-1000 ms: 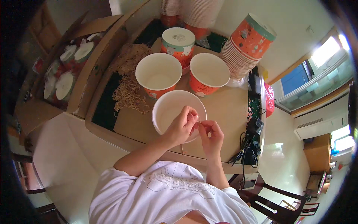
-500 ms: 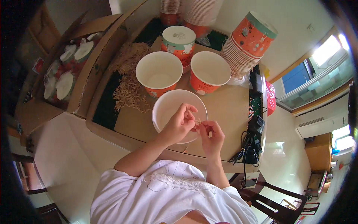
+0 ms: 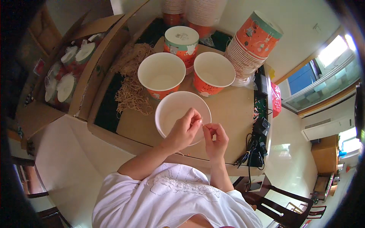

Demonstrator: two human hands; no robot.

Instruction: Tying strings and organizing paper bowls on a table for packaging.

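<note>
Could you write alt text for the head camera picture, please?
A person's left hand and right hand pinch close together at the near right side of an open white tub, anything between their fingertips too fine to make out. Behind it stand two more open tubs, orange outside, with tangled tan strings to their left.

thin tan string [image 3: 180, 153] nr upright wht tub [image 3: 169, 114]
</note>
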